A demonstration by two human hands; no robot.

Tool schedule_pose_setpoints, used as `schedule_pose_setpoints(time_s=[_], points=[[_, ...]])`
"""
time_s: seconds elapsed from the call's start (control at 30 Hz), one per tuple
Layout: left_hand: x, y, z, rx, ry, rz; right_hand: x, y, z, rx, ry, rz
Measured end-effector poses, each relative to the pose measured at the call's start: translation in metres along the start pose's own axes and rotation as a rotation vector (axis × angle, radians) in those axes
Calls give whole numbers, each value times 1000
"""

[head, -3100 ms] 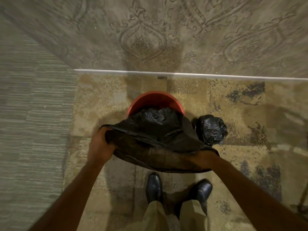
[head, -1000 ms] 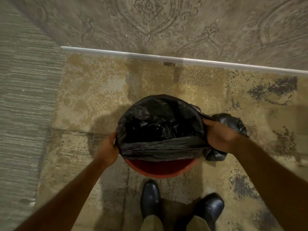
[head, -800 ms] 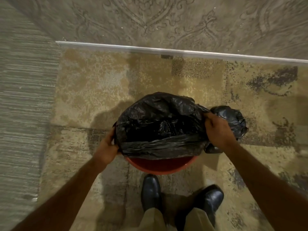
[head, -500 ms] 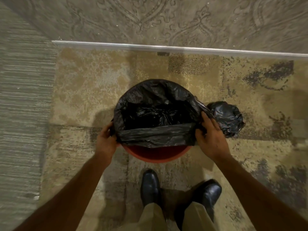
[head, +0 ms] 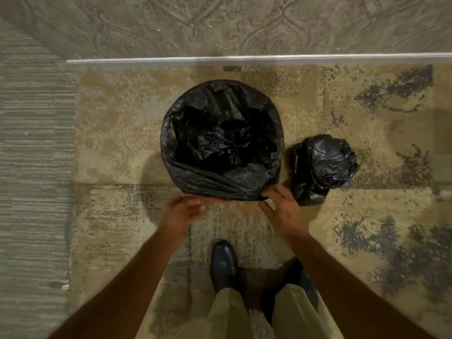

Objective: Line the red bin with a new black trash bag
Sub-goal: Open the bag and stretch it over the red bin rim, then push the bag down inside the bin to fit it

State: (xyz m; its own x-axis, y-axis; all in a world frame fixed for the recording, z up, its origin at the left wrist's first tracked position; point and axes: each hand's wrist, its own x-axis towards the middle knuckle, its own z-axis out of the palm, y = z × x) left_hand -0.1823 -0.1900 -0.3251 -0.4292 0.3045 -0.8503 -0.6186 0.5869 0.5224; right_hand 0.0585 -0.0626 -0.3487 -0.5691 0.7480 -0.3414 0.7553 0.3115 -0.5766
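Since earlier: bag (head: pixel 221 140) hem, which left a wide red crescent of bin (head: pixel 215 199) rim bare on the near side, now wraps nearly all the way round; both hands have come from the bin's sides to its near edge.
Bag: inside the bin, mouth folded over the rim, body sunk in a crumpled heap at the bottom.
Bin: on the carpet (head: pixel 117 148), ahead of the shoes, near the wall.
Left hand (head: pixel 182 212): fingers loosely curled, blurred; touching the hem or just off it, cannot tell.
Right hand (head: pixel 281 207): fingertips pinching the gathered hem at the near-right rim.
Risk: a thin red sliver shows at the near edge, so the hem looks shallow there; once released, the taut fold could spring off the rim and slump inside.
Second risk: pulling harder on the bunch could tear the thin film.
Axis: bin upright, long axis vertical, mouth facing up at the camera.
Beside: knotted full bag (head: pixel 322 165) right of the bin, apart from it.
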Motion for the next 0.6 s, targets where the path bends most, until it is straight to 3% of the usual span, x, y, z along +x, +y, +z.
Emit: schedule_pose_setpoints(time_s=[0.13,0.27,0.6], points=[[10,20,-1,-265,-72,-16,3,-16,13,-163,-28,-62],[16,23,-9,-295,-69,17,-9,-27,23,-234,-122,-76],[47,-2,-4,-45,163,-89,0,-19,44,-386,-427,62]])
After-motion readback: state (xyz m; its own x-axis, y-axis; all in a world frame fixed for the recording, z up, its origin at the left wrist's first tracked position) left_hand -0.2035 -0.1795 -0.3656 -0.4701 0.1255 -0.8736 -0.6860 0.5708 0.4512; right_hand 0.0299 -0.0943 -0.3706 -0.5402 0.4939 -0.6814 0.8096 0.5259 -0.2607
